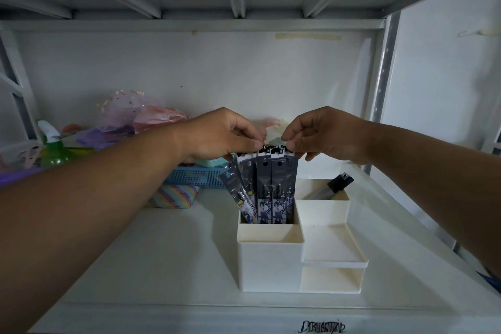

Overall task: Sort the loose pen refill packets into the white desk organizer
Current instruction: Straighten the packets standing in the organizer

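Several dark pen refill packets (273,190) stand upright in the tall front-left compartment of the white desk organizer (268,263). My left hand (219,135) pinches their top edge from the left, and my right hand (322,133) pinches the same top edge from the right. A few packets at the left (238,190) lean outward over the compartment rim. A dark, black-capped item (339,183) leans in the organizer's back-right compartment. The packets' lower ends are hidden inside the compartment.
The organizer sits on a white shelf (162,252) under another shelf. A blue basket (195,176), a striped pouch (176,196), a green spray bottle (54,149) and pink wrapping (135,116) crowd the back left. A metal upright (382,76) stands at the right.
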